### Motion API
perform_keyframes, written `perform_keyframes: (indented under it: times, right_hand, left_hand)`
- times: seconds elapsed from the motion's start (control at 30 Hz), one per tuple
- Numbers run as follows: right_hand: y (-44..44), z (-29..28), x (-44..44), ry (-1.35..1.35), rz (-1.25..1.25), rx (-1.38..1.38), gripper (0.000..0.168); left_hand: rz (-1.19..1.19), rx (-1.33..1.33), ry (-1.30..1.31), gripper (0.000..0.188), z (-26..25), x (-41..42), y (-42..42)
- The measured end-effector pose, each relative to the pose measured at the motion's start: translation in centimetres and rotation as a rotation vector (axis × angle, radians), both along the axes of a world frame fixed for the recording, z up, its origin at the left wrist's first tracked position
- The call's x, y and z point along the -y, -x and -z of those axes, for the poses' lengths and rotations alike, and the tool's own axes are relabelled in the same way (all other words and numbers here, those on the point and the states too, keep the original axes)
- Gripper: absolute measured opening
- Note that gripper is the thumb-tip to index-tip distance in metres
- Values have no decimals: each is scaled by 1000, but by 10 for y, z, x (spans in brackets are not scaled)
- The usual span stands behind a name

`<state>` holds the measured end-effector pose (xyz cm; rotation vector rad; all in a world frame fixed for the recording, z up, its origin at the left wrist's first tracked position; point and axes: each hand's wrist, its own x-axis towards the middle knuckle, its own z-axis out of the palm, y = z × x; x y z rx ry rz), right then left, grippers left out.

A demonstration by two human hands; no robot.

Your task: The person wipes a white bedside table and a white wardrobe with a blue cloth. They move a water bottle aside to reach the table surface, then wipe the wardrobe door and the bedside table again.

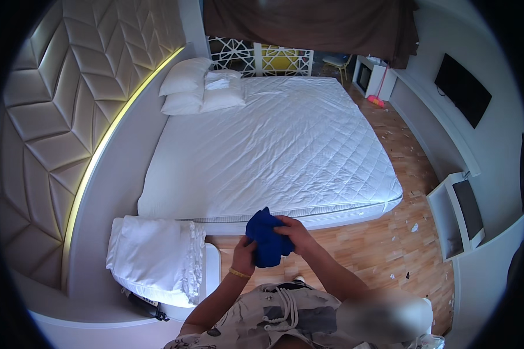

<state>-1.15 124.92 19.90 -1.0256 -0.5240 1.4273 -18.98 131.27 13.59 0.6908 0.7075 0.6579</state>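
A bunched blue cloth [268, 240] is held between both hands in front of my body, over the floor beside the bed. My left hand [244, 256], with a gold-coloured bracelet at the wrist, grips its left side with the thumb on top. My right hand [296, 233] grips its upper right side. Just beyond the cloth lies the near edge of a mattress [279, 148] with a quilted white cover. Several white pillows [185, 78] and a small folded white cloth [217, 82] lie at its far left corner.
Folded white bedding [157, 257] sits on a white bedside table [213, 264] at left, with a telephone [144, 303] below it. Scraps litter the wood floor [401, 235]. A pink broom [376, 100] leans by a white cabinet. At right stands a white-framed unit [452, 218].
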Motion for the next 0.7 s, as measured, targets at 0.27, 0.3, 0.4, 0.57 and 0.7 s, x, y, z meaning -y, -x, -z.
perform_keyframes:
  times: [0.27, 0.3, 0.4, 0.57, 0.7]
  right_hand:
    - [-94, -33, 39, -103, 231, -212, 45]
    - [-101, -31, 41, -96, 228, -186, 45]
    - [-112, -23, 48, -60, 109, 61, 54]
    - [-121, -15, 67, -43, -141, 452, 51]
    - [-154, -5, 87, -12, -41, 425, 49]
  left_hand:
    - [134, -325, 12, 39, 23, 19, -98]
    - [162, -278, 86, 40, 24, 20, -110]
    - [442, -50, -136, 39, 57, 20, -135]
    - [379, 482, 537, 40, 104, 36, -210]
    - [501, 635, 489, 36, 101, 42, -252]
